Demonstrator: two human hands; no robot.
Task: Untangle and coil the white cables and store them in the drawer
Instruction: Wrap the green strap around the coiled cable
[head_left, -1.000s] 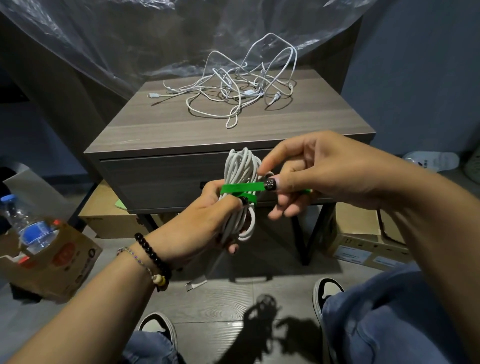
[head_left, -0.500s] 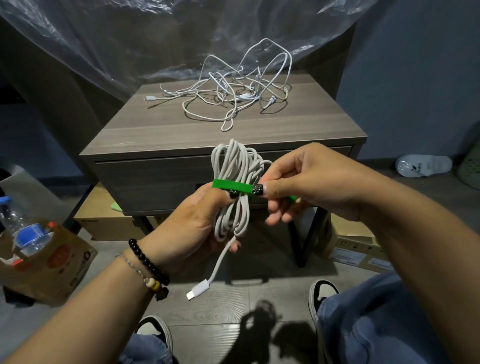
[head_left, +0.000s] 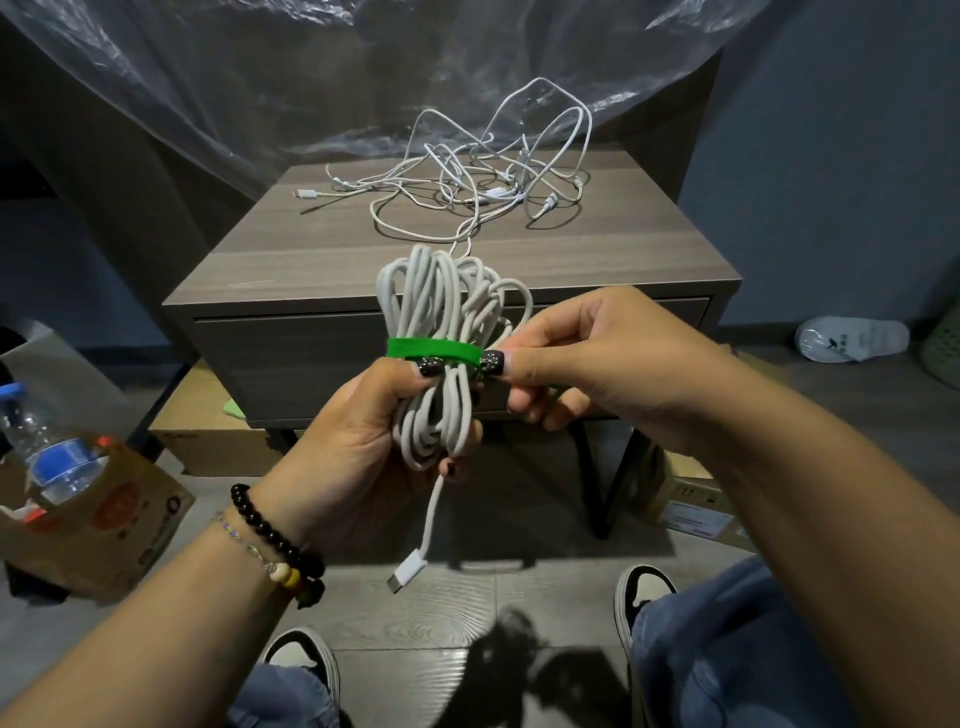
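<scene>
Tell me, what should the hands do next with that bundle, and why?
Probably press the green strap's loose end down to fasten it: the left hand grips the coiled cable, the right hand pinches the strap end, and the drawer is closed.

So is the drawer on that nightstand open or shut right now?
Shut. The drawer front sits flush under the nightstand top, with no gap showing.

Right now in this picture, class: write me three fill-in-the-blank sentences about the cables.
1. The strap around the coiled cable is ____.
2. The coil is gripped by the ____ hand.
3. The tangled cables lie on the ____, whose drawer is closed.

Missing words: green; left; nightstand
</scene>
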